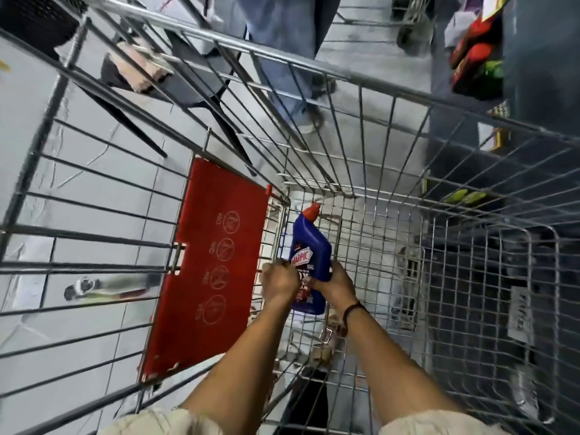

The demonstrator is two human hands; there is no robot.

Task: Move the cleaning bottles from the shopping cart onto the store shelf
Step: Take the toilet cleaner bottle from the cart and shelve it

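Observation:
A blue cleaning bottle (309, 246) with a red cap and a Harpic label lies deep in the wire shopping cart (392, 89), cap pointing away from me. Both my arms reach down into the basket. My left hand (279, 282) grips the bottle's left side near the label. My right hand (334, 282), with a dark band on its wrist, holds the bottle's right side. The lower part of the bottle shows between my wrists. I see only this one bottle in the cart.
A red plastic child-seat flap (213, 265) hangs on the cart's left inner side. A person in jeans (282, 51) stands beyond the cart's far rim. A store shelf with red and green packets (477, 54) is at the upper right. Tiled floor lies on the left.

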